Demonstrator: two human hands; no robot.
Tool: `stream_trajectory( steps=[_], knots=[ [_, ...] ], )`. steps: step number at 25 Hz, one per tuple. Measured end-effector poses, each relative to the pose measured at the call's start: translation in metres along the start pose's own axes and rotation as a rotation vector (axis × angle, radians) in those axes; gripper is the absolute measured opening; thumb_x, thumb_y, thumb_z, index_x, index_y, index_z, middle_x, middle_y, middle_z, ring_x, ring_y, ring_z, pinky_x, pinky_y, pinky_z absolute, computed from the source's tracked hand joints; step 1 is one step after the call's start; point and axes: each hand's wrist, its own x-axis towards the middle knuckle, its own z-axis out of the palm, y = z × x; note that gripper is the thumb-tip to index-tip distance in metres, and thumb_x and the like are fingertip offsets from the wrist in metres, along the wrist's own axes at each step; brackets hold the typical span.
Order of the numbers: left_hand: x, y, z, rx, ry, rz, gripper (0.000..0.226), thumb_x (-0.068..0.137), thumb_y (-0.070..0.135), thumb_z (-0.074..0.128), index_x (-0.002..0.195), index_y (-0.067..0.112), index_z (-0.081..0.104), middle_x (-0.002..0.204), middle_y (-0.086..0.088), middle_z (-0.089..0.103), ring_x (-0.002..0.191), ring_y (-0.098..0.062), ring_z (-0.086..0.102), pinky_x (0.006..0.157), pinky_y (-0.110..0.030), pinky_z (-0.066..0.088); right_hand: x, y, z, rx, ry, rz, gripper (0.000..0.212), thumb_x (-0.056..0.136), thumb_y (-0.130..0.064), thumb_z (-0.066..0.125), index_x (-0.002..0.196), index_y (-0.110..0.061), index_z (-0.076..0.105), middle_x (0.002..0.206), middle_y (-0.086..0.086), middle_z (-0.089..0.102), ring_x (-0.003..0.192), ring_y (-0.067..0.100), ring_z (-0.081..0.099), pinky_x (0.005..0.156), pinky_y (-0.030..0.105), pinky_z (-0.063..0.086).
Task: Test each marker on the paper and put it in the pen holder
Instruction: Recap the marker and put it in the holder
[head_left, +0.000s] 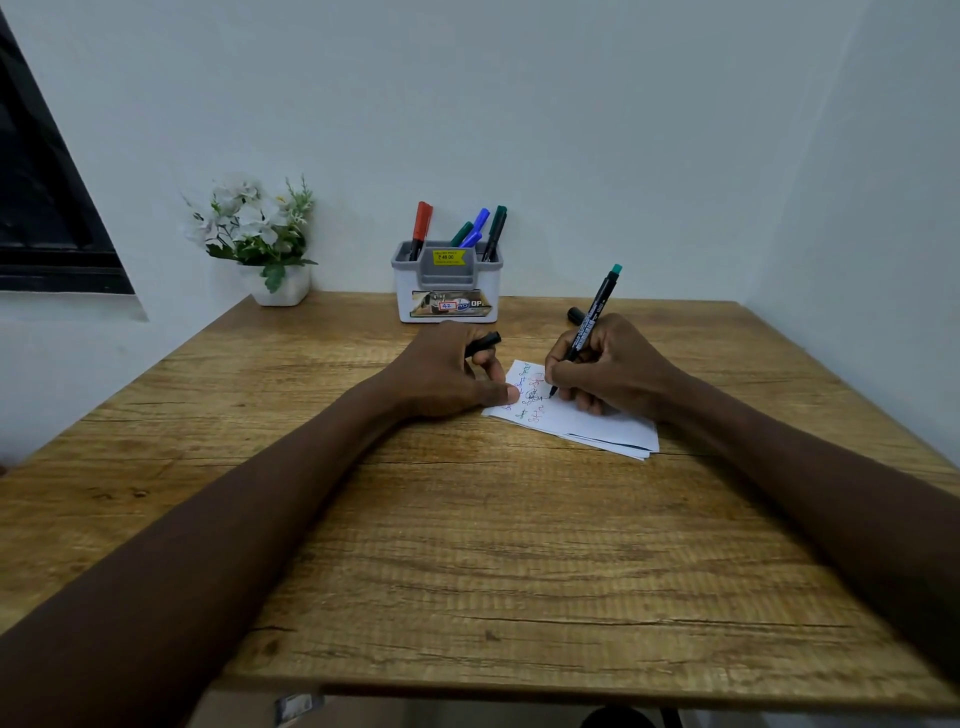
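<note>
Black-barrelled with a teal end, the marker (592, 322) is pinched in the right grip (608, 369), its tip on the scribbled paper (597, 423). The left grip (447, 371) holds a black cap (485, 343), its thumb on the sheet's edge. Testing looks to be in hand; the next move calls for recapping and a reach across the bench (467, 545) to the pen holder (402, 296), where red (422, 223), blue (478, 221) and green markers (496, 228) stand.

Brown wood grain streaks the table (467, 545). The paper (613, 428) is white, scribbled red, green, blue. The marker (600, 299) is black, teal-ended; the cap (485, 342) black. The pen holder (410, 296) is white and grey, holding a red marker (422, 223), blue marker (479, 219), green marker (497, 223).
</note>
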Motion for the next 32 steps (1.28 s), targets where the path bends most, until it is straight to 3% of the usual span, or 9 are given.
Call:
stream_trajectory(
  steps=[4,8,11,13,15,23,28,32],
  knots=[
    [0.0017,-0.0034,0.0002,0.007,-0.017,-0.001,0.039,0.08,0.034,0.084,0.084,0.001,0.063,0.085,0.01,0.073,0.067,0.015,0.059,0.064,-0.018,0.042,0.0003,-0.0009,0.0017,-0.017,-0.01,0.005,0.014,0.094,-0.007,0.069,0.087,0.004,0.072,0.065,0.012,0.072,0.045,0.016,0.058,0.042,0.024,0.048],
    [0.003,-0.0037,0.0006,0.009,-0.008,-0.003,0.042,0.079,0.036,0.085,0.088,0.0,0.066,0.082,0.012,0.07,0.068,0.011,0.06,0.065,-0.021,0.044,0.0026,0.0015,0.0015,0.003,0.029,0.014,0.015,0.094,-0.009,0.069,0.086,0.003,0.072,0.068,0.014,0.074,0.047,0.019,0.059,0.045,0.027,0.051],
    [0.0025,-0.0035,0.0007,0.024,0.006,0.023,0.035,0.077,0.038,0.086,0.074,0.013,0.061,0.086,0.005,0.074,0.072,-0.004,0.062,0.067,-0.031,0.051,0.0016,-0.001,0.0043,-0.021,0.015,-0.005,0.014,0.094,-0.01,0.069,0.086,0.002,0.072,0.067,0.013,0.074,0.046,0.019,0.058,0.044,0.028,0.049],
    [0.0017,-0.0027,0.0002,0.027,0.01,0.022,0.037,0.077,0.038,0.086,0.069,0.019,0.055,0.088,0.003,0.075,0.069,-0.001,0.061,0.068,-0.031,0.052,0.0008,-0.0018,0.0046,-0.025,0.015,-0.018,0.014,0.094,-0.009,0.068,0.085,0.002,0.072,0.066,0.012,0.073,0.044,0.019,0.056,0.041,0.026,0.047],
    [0.0016,-0.003,0.0002,0.012,0.006,0.018,0.036,0.077,0.036,0.086,0.072,0.017,0.055,0.085,0.006,0.074,0.064,0.007,0.06,0.067,-0.027,0.049,0.0,-0.0006,0.0024,-0.015,0.035,-0.006,0.015,0.093,-0.008,0.067,0.083,0.002,0.072,0.064,0.011,0.072,0.045,0.021,0.057,0.043,0.026,0.047],
    [0.0032,-0.0038,0.0011,-0.008,-0.009,0.002,0.036,0.078,0.035,0.086,0.076,0.01,0.059,0.084,0.009,0.074,0.065,0.013,0.06,0.066,-0.022,0.045,0.0003,-0.0003,0.0046,-0.011,0.084,0.02,0.016,0.094,-0.009,0.068,0.081,0.0,0.072,0.065,0.011,0.074,0.045,0.022,0.059,0.045,0.028,0.05],
    [0.0022,-0.0031,0.0005,0.001,-0.015,0.006,0.037,0.079,0.035,0.085,0.074,0.016,0.055,0.086,0.008,0.074,0.063,0.014,0.059,0.065,-0.022,0.044,0.0014,-0.0009,0.0043,-0.008,0.072,0.035,0.016,0.094,-0.008,0.068,0.082,0.002,0.072,0.064,0.011,0.073,0.044,0.02,0.059,0.044,0.027,0.05],
    [0.0016,-0.003,-0.0004,0.0,-0.004,0.006,0.038,0.078,0.036,0.085,0.071,0.018,0.052,0.089,0.006,0.075,0.071,0.004,0.062,0.069,-0.026,0.048,0.0018,-0.0008,0.0037,-0.004,0.093,0.043,0.016,0.093,-0.008,0.068,0.081,0.002,0.072,0.066,0.013,0.073,0.044,0.02,0.061,0.044,0.027,0.05]
  ],
)
